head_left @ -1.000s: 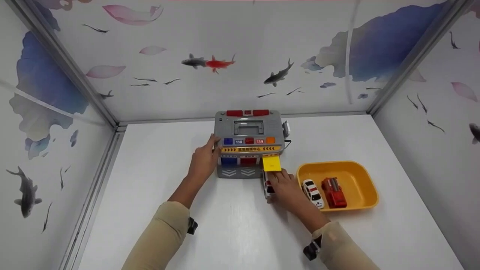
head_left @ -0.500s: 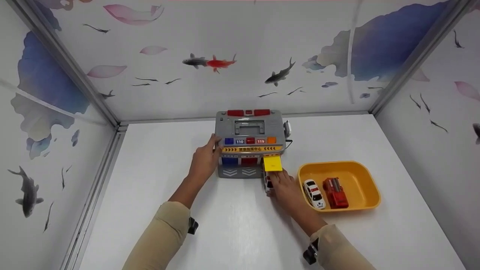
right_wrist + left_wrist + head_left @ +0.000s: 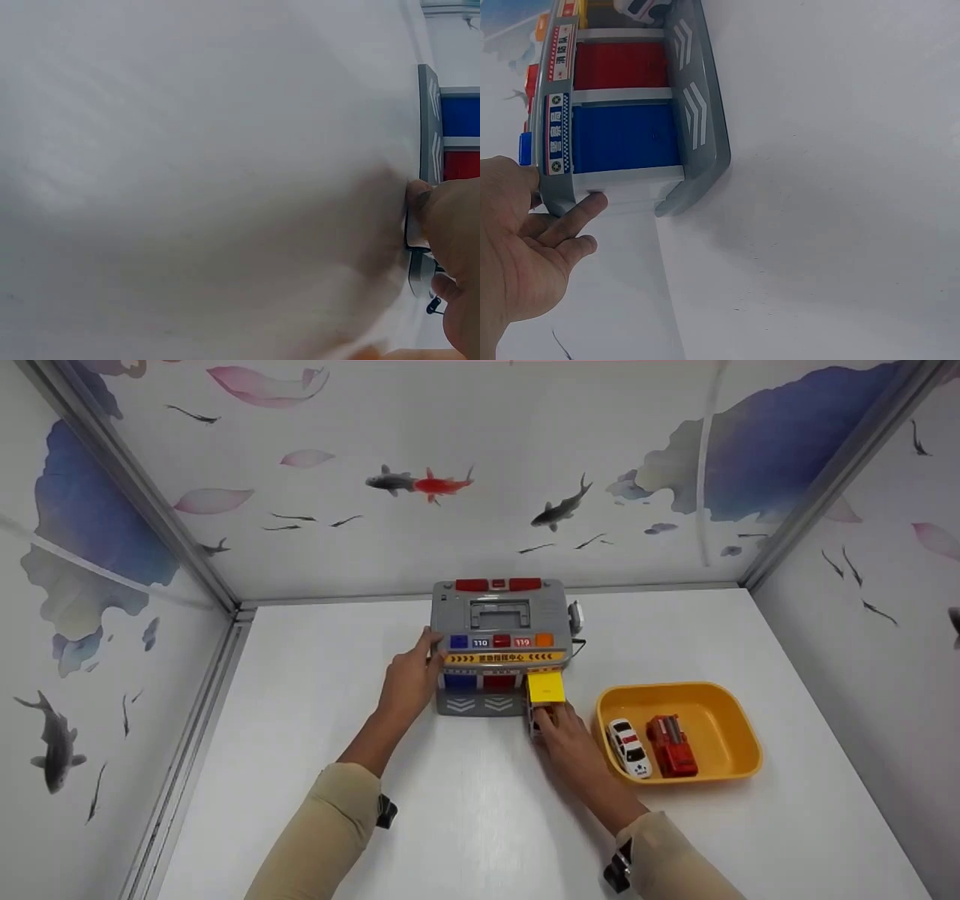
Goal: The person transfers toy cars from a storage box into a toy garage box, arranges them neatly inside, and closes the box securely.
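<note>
A grey toy garage (image 3: 448,621) with a handle on its roof stands near the back wall. Its blue door (image 3: 626,139) and red door (image 3: 622,66) are down, while the yellow door (image 3: 546,688) at the right sticks out raised. My left hand (image 3: 407,684) grips the garage's left front corner, fingers around the edge. Under the yellow door, my right hand (image 3: 571,741) holds a mostly white toy car (image 3: 535,723), which is partly inside the right bay. The fingers and the door hide much of this car.
To the right of my right hand sits a yellow tray (image 3: 724,735). In it lie a white toy police car (image 3: 628,748) and a red toy fire truck (image 3: 673,746). Printed walls close off the white table (image 3: 465,810) at the back and sides.
My right hand has moved a little forward, sliding the toy car farther into the right bay. My left hand has stayed at the garage's corner.
</note>
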`<action>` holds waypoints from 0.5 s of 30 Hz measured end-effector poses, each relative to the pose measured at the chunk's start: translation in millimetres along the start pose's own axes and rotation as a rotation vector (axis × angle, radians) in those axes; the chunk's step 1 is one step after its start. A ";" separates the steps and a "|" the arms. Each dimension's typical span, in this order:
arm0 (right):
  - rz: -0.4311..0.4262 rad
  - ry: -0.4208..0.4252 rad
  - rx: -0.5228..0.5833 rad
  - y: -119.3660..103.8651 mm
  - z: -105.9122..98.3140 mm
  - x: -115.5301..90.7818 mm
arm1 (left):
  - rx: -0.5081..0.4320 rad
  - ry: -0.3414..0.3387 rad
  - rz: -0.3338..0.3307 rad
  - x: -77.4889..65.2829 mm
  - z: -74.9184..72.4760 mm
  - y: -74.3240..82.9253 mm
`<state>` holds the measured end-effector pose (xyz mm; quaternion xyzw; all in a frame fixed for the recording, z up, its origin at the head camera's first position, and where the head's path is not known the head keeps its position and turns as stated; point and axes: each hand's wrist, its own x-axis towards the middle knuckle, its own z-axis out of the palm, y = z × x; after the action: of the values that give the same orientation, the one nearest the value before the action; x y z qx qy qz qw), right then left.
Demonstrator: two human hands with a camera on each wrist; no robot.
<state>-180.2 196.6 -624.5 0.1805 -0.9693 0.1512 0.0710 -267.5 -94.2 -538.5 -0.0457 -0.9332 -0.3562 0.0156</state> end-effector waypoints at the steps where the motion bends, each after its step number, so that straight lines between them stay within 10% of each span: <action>1: -0.006 0.005 -0.013 -0.1 0.7 -0.2 | -0.002 -0.004 -0.007 -0.2 0.1 0.4; 15: 0.039 -0.051 -0.074 -4.2 1.6 -3.9 | -0.004 -0.009 -0.023 0.7 -0.1 1.5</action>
<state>-175.1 193.7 -625.6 0.1627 -0.9791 0.1117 0.0499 -268.1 -93.1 -537.4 -0.0364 -0.9330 -0.3581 0.0074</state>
